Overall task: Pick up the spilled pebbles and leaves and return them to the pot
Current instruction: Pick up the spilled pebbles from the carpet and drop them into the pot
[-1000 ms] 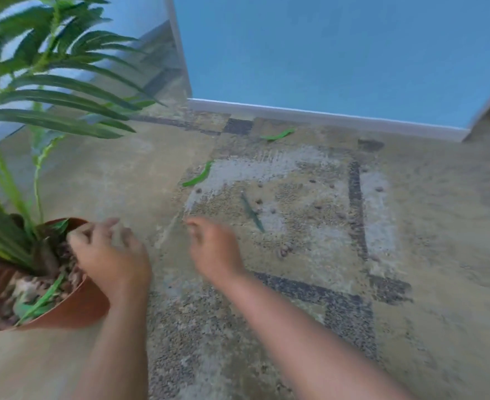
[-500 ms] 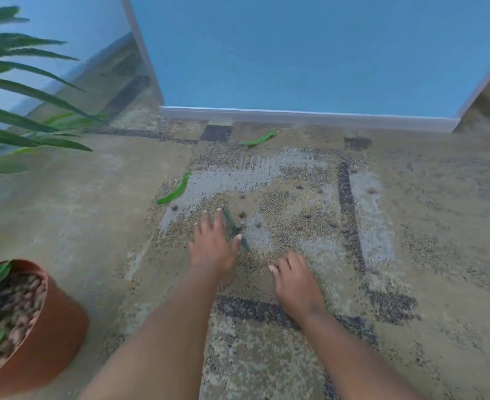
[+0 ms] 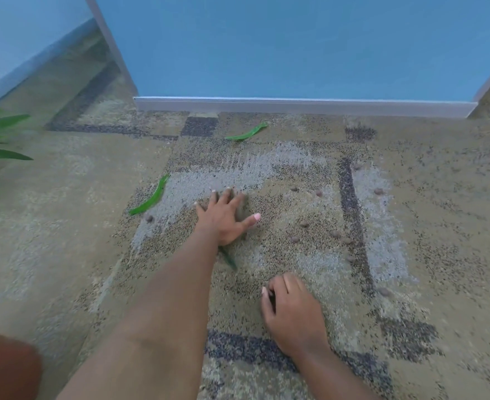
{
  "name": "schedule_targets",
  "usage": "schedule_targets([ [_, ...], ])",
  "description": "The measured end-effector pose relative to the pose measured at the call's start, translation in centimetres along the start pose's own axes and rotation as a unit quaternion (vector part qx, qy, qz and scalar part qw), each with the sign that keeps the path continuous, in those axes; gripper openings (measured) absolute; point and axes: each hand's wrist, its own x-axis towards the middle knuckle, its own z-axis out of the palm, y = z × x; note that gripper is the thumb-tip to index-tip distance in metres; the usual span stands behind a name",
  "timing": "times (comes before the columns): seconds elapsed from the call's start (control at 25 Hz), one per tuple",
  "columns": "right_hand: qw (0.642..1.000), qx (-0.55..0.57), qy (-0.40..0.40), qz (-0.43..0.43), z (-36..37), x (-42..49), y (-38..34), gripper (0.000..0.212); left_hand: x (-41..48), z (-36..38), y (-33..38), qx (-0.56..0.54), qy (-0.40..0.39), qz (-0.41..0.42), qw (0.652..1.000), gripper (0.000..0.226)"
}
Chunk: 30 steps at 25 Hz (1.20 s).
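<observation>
My left hand (image 3: 223, 217) lies flat on the carpet with its fingers spread, on top of a dark green leaf (image 3: 228, 258) whose tip pokes out beside the wrist. My right hand (image 3: 291, 313) rests nearer to me, knuckles up and fingers curled under; nothing is clearly in it. Two bright green leaves lie farther off, one (image 3: 151, 197) to the left and one (image 3: 246, 133) near the wall. Several small brown pebbles (image 3: 304, 224) are scattered right of my left hand, and a single pebble (image 3: 149, 218) lies to its left. Only a blurred edge of the terracotta pot (image 3: 7, 368) shows, at the bottom left corner.
The floor is patterned beige, grey and dark carpet (image 3: 411, 255). A blue wall with a grey baseboard (image 3: 295, 105) closes off the far side. Palm fronds (image 3: 1, 140) reach in from the left edge.
My left hand left the pot and moved forward onto the carpet, over the dark leaf. My right hand dropped back toward me. The view swung right, sending the pot to the corner.
</observation>
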Motion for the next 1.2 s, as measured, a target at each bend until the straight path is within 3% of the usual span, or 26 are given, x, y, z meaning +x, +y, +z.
schedule_targets([
  [0.12,1.000,0.001,-0.006,-0.003,-0.1,-0.2,0.1,0.020,-1.9,0.7,-0.2,0.012,0.075,0.033,0.997,0.064],
  [0.28,1.000,0.002,-0.010,-0.002,-0.2,-0.1,-0.1,0.022,-5.9,1.9,-0.9,-0.118,0.190,0.084,0.971,0.031],
  [0.4,1.000,0.005,-0.012,-0.002,-0.4,-0.1,-0.1,0.020,-7.9,2.3,-1.0,-0.156,0.259,0.009,0.953,0.055],
  [0.52,1.000,0.011,-0.017,0.004,-0.7,-0.1,-0.2,0.019,-8.9,2.9,-0.3,-0.175,0.167,-0.148,0.959,0.104],
  [0.6,1.000,0.012,-0.021,0.007,-0.8,-0.1,-0.3,0.018,-8.9,3.8,0.6,-0.181,0.115,-0.154,0.964,0.110],
  [0.84,1.000,0.001,-0.004,-0.001,-0.9,-0.1,-0.2,0.015,-6.2,3.7,3.6,-0.158,0.110,-0.079,0.978,0.080],
  [1.04,1.000,-0.002,-0.002,-0.003,-0.6,-0.1,-0.1,0.016,-5.7,3.8,3.5,-0.207,0.211,-0.057,0.954,0.027],
  [1.2,1.000,-0.001,0.001,-0.002,-0.4,-0.1,0.0,0.017,-6.1,3.4,3.8,-0.204,0.230,-0.024,0.951,0.028],
])
